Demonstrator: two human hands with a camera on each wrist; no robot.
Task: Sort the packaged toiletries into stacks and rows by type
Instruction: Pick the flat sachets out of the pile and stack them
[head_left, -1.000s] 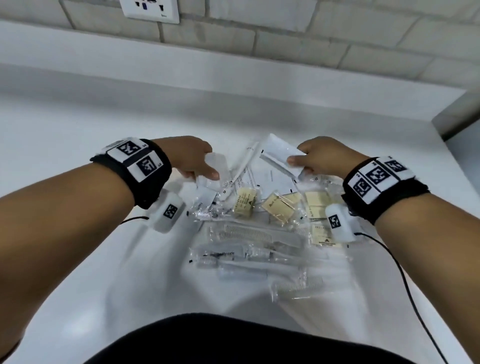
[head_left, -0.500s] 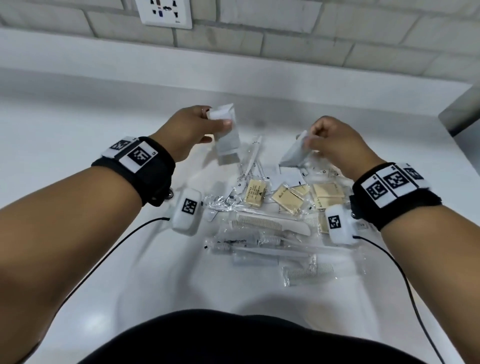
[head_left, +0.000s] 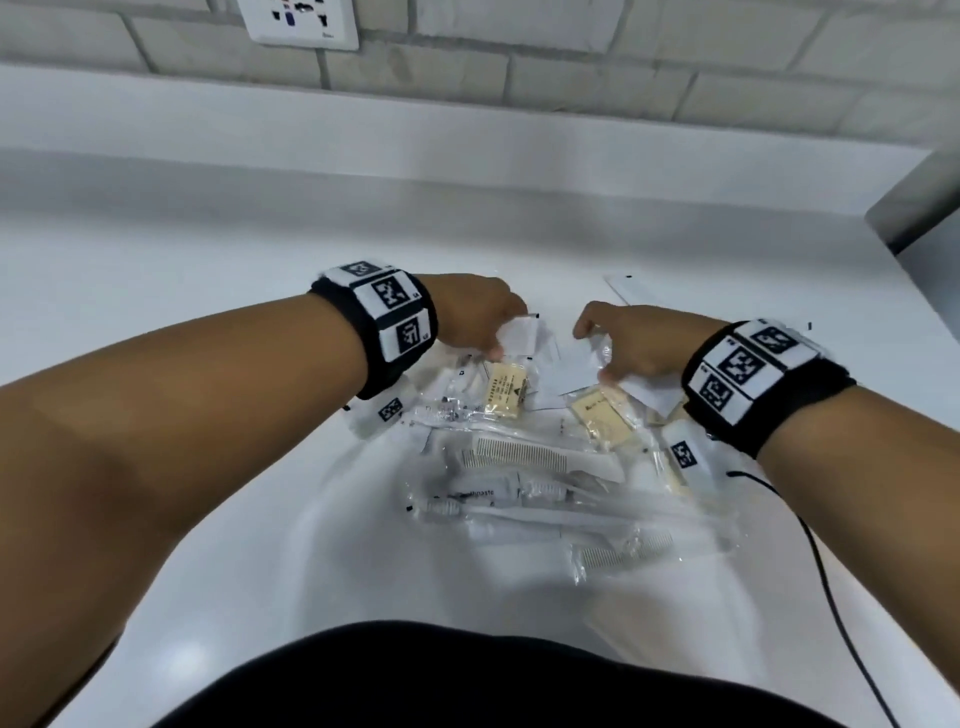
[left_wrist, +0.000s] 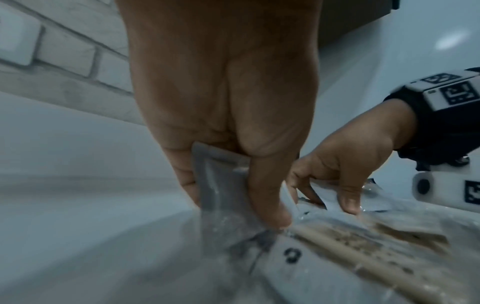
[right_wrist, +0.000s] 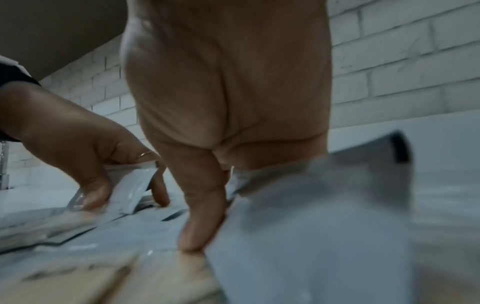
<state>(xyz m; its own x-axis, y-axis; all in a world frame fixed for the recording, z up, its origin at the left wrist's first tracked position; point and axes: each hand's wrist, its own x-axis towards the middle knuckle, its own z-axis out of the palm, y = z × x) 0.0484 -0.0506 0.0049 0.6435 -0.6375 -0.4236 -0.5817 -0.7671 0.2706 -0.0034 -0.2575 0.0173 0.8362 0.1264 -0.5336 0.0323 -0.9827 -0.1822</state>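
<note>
So both hands are down in the far end of the pile of packaged toiletries, which sits in a loose heap on the white counter (head_left: 156, 291) right in front of the person. The left hand (head_left: 475, 317) is pinching a flat white sachet (left_wrist: 221, 185) between thumb and fingers, and in the left wrist view you can see it standing nearly on edge with its lower end touching the heap. My guess is it's held upright like that so it can pick up a 2nd one of the same kind without letting go of the 1st.

The right hand (head_left: 631, 345) has its own white sachet (right_wrist: 324, 205) tucked under curled fingers, thumb tip pressing down right at the border of a tan soap packet (head_left: 602, 418). That view is pretty blurry, so I can't tell if there's more than 1 sachet in that grip.

Nearer the person, under and behind both wrists, are the things nobody is touching: another tan soap packet (head_left: 504, 397) just below the left fingertips, a white comb (head_left: 524, 457) in a clear sleeve, and the toothbrush kits (head_left: 498, 501) lying crosswise closest to the body. 1 long white packet (head_left: 631, 288) lies apart, just beyond the right hand.

Seems like the flat white ones are being collected first, probably because they lie on top and stack easily. No finished stacks or rows visible yet, so I'd call it early.
</note>
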